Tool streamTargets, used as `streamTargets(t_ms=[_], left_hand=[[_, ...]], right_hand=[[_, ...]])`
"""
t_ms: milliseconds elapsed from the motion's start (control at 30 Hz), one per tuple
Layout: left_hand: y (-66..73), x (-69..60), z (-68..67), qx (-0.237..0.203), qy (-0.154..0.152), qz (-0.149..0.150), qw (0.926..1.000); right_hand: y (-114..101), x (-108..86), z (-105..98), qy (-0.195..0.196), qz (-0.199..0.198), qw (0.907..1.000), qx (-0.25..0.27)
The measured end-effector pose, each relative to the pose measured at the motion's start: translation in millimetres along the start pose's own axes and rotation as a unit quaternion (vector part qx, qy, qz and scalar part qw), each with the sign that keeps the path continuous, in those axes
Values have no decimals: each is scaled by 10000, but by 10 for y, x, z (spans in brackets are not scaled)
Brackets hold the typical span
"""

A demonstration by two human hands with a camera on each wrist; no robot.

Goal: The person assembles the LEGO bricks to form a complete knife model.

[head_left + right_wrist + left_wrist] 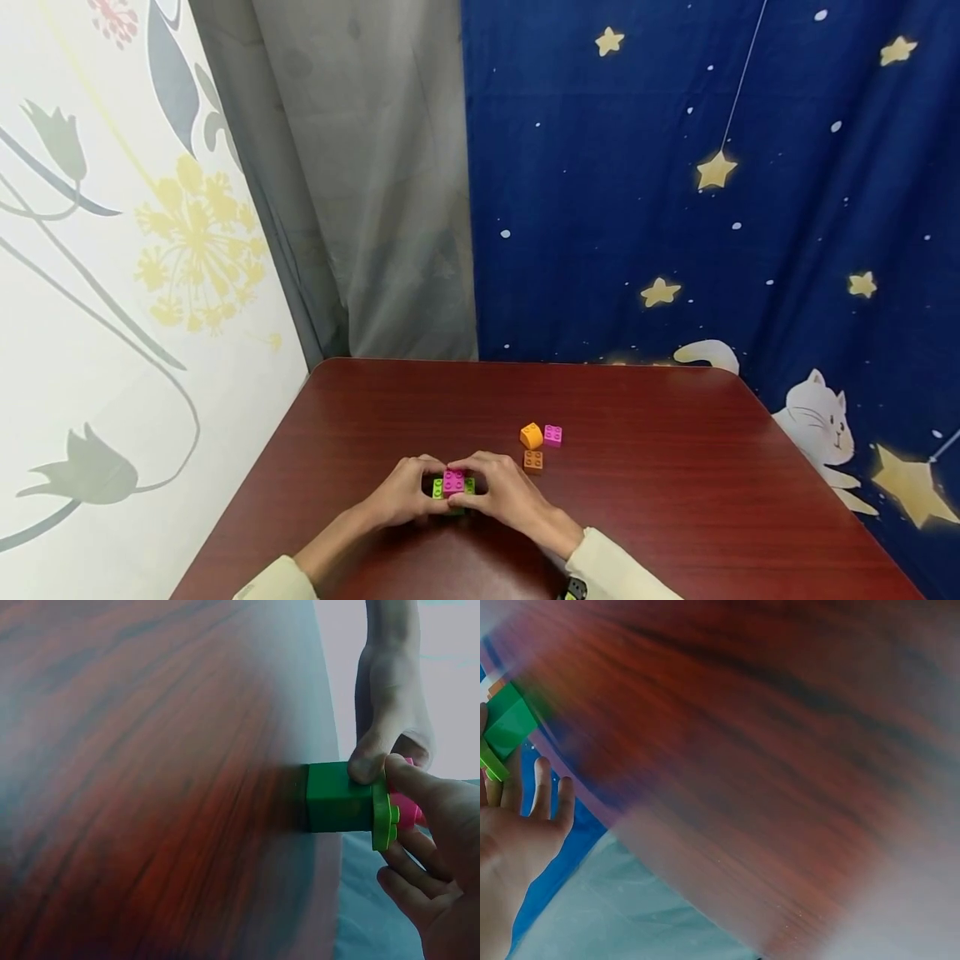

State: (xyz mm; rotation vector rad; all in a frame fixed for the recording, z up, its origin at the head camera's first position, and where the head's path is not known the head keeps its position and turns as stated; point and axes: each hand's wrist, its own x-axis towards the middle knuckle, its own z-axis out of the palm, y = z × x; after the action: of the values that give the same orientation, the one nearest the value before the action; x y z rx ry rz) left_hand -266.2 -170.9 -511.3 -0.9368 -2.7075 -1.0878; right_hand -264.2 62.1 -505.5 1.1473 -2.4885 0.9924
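Both hands meet at a small stack of toy building bricks near the table's front. A pink brick [453,482] sits on a lime-green piece [382,817], which lies across a dark green block [337,799]. My left hand [405,493] grips the stack from the left, its thumb against the dark green block in the right wrist view. From the right, my right hand [506,492] pinches the pink brick between thumb and fingers. The left wrist view catches the left hand [525,832] and part of the dark green block [511,720] at its edge.
Beyond the right hand lie a yellow-orange curved brick [531,435], a second pink brick [552,435] and an orange brick [533,462]. They rest on the dark red wooden table [675,500]. A patterned white wall [225,350] borders the left; curtains [570,250] hang behind.
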Motion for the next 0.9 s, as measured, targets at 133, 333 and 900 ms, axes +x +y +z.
streamTargets(t_ms=[133, 333, 900], left_hand=[[17, 10, -2, -40, -85, -69, 9999], [37, 5, -1, -133, -153, -219, 9996], [83, -20, -82, -127, -135, -198, 9996]], right_hand=[[32, -38, -48, 37, -4, 10000, 83], [116, -100, -188, -35, 67, 9998, -201], [714, -331, -682, 294, 713, 9954, -574]])
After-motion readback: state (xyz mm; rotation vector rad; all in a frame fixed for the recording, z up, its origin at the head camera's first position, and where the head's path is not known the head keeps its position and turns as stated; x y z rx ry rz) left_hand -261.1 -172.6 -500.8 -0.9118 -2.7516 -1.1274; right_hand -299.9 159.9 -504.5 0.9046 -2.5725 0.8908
